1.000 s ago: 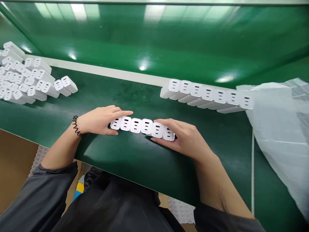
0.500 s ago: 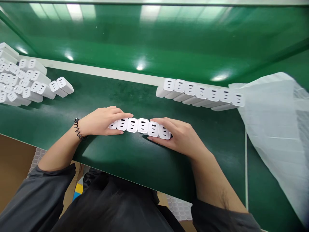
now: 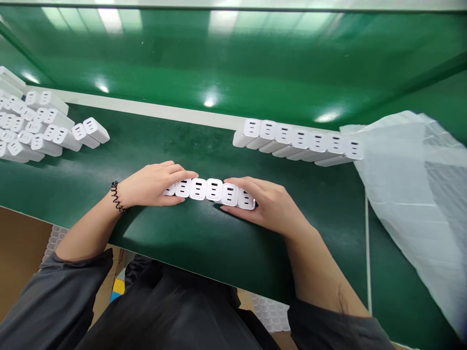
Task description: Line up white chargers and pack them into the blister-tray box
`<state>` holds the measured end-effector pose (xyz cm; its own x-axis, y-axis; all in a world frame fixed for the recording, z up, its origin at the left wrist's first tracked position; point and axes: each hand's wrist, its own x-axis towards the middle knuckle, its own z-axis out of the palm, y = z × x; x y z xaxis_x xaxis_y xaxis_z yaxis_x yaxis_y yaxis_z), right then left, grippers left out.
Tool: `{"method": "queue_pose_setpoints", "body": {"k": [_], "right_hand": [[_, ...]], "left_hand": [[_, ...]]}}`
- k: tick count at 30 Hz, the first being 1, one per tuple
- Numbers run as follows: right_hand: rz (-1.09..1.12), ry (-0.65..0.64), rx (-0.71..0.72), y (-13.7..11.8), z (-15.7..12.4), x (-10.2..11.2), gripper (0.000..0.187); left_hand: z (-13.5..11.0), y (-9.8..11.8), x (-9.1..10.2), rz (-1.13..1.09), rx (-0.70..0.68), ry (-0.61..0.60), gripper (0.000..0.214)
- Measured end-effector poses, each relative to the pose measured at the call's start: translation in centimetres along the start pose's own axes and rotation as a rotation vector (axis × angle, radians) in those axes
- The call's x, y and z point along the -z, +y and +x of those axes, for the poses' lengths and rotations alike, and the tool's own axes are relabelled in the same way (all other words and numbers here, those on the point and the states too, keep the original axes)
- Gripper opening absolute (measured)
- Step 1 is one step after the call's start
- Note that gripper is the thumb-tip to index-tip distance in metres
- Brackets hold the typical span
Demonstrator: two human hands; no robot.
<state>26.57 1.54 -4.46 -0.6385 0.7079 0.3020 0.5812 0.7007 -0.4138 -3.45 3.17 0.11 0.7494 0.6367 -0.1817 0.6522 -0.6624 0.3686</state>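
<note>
A short row of several white chargers [image 3: 211, 190] lies side by side on the green belt [image 3: 204, 233], port faces toward me. My left hand [image 3: 151, 184] cups the row's left end, fingers over the top and thumb at the front. My right hand [image 3: 268, 206] cups the right end the same way. Both hands press the row together between them. A black spiral band circles my left wrist.
A second row of white chargers [image 3: 299, 143] lies along the white strip at the back right. A heap of more chargers [image 3: 40, 129] sits far left. A translucent plastic bag [image 3: 419, 194] covers the right side. Cardboard and foam trays show below the belt's near edge.
My left hand has slid right, covering the row's leftmost charger. The row has closed up slightly. The view has shifted a little.
</note>
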Motion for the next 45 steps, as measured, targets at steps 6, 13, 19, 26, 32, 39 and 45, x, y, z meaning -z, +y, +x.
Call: {"method": "queue_pose_setpoints", "body": {"k": [6, 13, 19, 26, 32, 39, 45], "right_hand": [[0.005, -0.003, -0.001, -0.1, 0.0, 0.0, 0.036], [-0.005, 0.010, 0.014, 0.0, -0.1, 0.1, 0.037], [0.015, -0.005, -0.001, -0.1, 0.0, 0.1, 0.038], [0.030, -0.039, -0.044, -0.1, -0.1, 0.1, 0.037], [0.025, -0.019, -0.032, 0.1, -0.2, 0.0, 0.038], [0.021, -0.006, -0.022, 0.1, -0.2, -0.1, 0.040], [0.051, -0.030, -0.054, 0.2, -0.2, -0.2, 0.041]], "left_hand": [[0.3, 0.5, -0.3, 0.065, 0.004, 0.037, 0.047], [0.4, 1.1, -0.9, 0.168, 0.009, 0.108, 0.046], [0.4, 1.5, -1.2, 0.231, -0.001, 0.185, 0.045], [0.5, 1.7, -1.1, 0.246, 0.005, 0.181, 0.046], [0.5, 1.7, -1.2, 0.233, 0.015, 0.178, 0.050], [0.5, 1.8, -1.2, 0.249, 0.018, 0.178, 0.050], [0.6, 1.7, -1.3, 0.249, 0.014, 0.191, 0.050]]}}
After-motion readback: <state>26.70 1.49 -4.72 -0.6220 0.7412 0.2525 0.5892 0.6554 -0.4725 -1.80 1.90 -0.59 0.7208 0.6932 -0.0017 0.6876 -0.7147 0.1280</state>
